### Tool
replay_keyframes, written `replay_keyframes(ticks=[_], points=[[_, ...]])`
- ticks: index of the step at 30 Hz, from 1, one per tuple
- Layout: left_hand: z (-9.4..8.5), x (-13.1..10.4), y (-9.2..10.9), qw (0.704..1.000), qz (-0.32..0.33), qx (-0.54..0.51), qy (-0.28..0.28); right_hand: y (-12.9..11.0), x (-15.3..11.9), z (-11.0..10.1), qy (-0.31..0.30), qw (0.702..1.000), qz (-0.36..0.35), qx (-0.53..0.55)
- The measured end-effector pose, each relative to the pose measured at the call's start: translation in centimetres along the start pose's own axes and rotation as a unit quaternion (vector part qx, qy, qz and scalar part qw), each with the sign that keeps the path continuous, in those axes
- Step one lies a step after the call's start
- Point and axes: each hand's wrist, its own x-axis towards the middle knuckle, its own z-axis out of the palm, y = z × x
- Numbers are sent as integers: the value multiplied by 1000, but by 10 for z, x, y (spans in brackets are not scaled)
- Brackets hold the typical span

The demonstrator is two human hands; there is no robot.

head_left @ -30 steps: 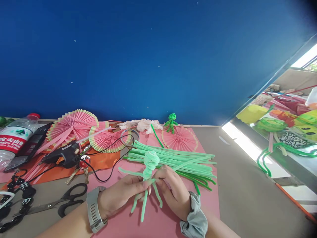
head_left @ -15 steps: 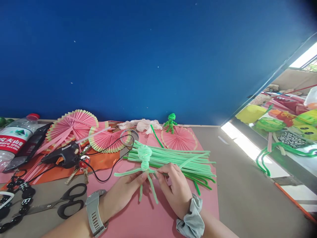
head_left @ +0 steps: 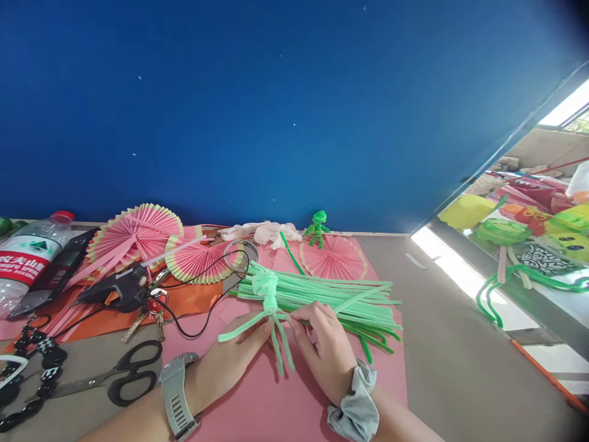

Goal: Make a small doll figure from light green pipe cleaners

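Note:
A light green pipe-cleaner figure (head_left: 265, 288) with a coiled head and several loose limbs stands between my two hands. My left hand (head_left: 246, 341) pinches it just below the wrapped body. The fingertips of my right hand (head_left: 319, 337) are closed on one of its limbs at the right side. Behind my right hand lies a bundle of green pipe cleaners (head_left: 317, 291), light ones on top and darker ones beneath, on pink paper (head_left: 257, 405). Farther back, a small finished-looking darker green pipe-cleaner figure (head_left: 317, 230) stands upright near the blue wall.
Pink paper fans (head_left: 138, 236) lie at the back left. A black glue gun (head_left: 117, 288), keys (head_left: 159, 307), scissors (head_left: 133, 371), a beaded string (head_left: 48, 362) and a plastic bottle (head_left: 32, 252) are on the left. A blue wall (head_left: 276, 123) rises behind the table.
The light green figure has tilted and turned slightly, its head shifting left. Its lower limbs have swung closer together. Both hands stay nearly in place, keeping their hold.

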Motion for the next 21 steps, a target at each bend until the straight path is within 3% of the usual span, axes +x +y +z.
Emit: replay_keyframes(ticks=[4, 10, 18, 21], points=[[1, -2, -6, 1000, 2, 12, 2, 1, 1, 1, -21, 998, 40, 36], [6, -4, -12, 996, -73, -59, -5, 0, 0, 2, -41, 997, 51, 28], [7, -5, -9, 997, -47, -53, -23, -4, 1, 2, -96, 995, 13, -22], [8, -3, -11, 997, -51, -60, -21, -3, 0, 2, -90, 996, -11, -19]])
